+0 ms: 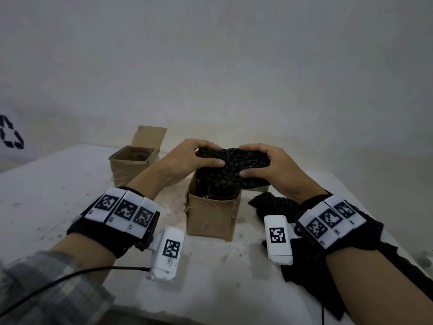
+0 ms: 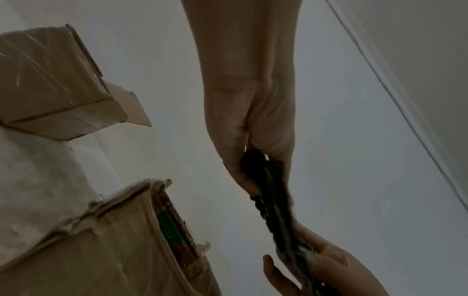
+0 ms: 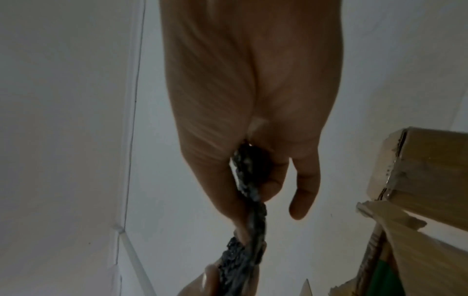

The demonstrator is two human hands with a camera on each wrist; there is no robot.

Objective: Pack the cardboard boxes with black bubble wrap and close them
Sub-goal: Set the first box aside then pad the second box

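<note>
A sheet of black bubble wrap (image 1: 232, 165) is held folded just above the near open cardboard box (image 1: 212, 218). My left hand (image 1: 199, 156) grips its left end, thumb on top. My right hand (image 1: 264, 164) grips its right end. In the left wrist view the black bubble wrap (image 2: 268, 192) runs edge-on from my left hand (image 2: 253, 156) down to the right hand (image 2: 326, 266). The right wrist view shows the bubble wrap (image 3: 249, 180) pinched in my right hand (image 3: 255, 160). Inside the near box a dark round object (image 1: 220, 192) shows.
A second open cardboard box (image 1: 133, 167) stands at the back left, flap up. More black bubble wrap (image 1: 278, 205) lies on the white table (image 1: 58, 207) under my right wrist. A cable (image 1: 70, 277) trails from my left wrist. A white wall rises close behind.
</note>
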